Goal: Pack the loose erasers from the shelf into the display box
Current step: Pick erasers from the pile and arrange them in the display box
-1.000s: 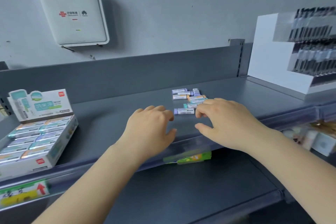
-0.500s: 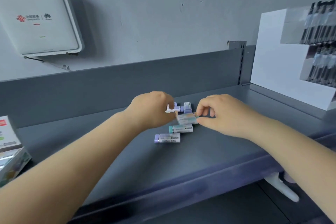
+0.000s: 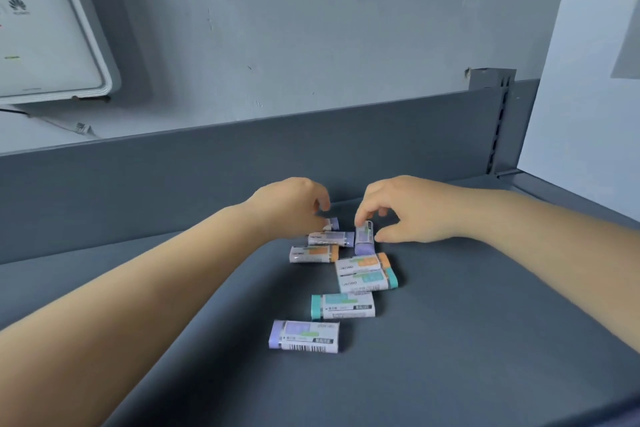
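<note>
Dark grey shelf (image 3: 485, 340), grey wall (image 3: 311, 28), white router (image 3: 45, 28) upper left.

A pale blue-grey painted wall (image 3: 311, 28), scuffed and chipped in spots, rises behind a dark grey metal shelf (image 3: 450, 340) with a low back panel (image 3: 173, 177). A white router box (image 3: 45, 28) hangs on the wall at upper left. A slotted grey upright (image 3: 495, 114) stands at right, beside a white display stand (image 3: 581, 97). Soft, even light.
</note>
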Available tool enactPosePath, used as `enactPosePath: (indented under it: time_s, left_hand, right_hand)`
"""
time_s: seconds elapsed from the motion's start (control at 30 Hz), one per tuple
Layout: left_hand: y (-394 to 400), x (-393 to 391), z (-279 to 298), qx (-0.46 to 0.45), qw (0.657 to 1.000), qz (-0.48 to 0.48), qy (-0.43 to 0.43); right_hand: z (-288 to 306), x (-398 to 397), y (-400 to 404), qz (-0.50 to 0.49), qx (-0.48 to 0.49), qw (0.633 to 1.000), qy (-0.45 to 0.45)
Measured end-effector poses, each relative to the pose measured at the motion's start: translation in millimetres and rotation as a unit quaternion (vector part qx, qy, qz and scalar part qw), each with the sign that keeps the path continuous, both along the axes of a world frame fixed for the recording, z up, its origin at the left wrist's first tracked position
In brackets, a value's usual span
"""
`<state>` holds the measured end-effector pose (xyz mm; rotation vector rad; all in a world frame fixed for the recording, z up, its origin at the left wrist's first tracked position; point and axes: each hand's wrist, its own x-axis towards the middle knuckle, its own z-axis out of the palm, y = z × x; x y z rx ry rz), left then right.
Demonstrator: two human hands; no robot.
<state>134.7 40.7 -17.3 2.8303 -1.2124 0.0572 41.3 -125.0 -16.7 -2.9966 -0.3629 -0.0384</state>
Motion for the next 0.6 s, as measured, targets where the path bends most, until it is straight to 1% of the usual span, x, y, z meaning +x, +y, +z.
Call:
enactPosePath:
  time_s: [0.2,0.33,0.5,0.6]
  left_hand:
    - [-6,8,-5,-0.004,0.998,0.013,0.065]
    - [-8,9,-2,-0.012,0.995,0.027,0.092]
    - [-11,8,-1,-0.032,0.994,0.046,0.091]
    - [-12,6,1,-0.054,0.994,0.055,0.079]
  right_hand:
    - [-5,21,-13,0.065,-0.016,0.997,0.025]
    - [-3,28,-23,0.072,-0.034,0.997,0.026]
    - [-6,30,-23,0.109,-0.010,0.993,0.050]
    - [-4,28,-24,0.098,0.006,0.994,0.046]
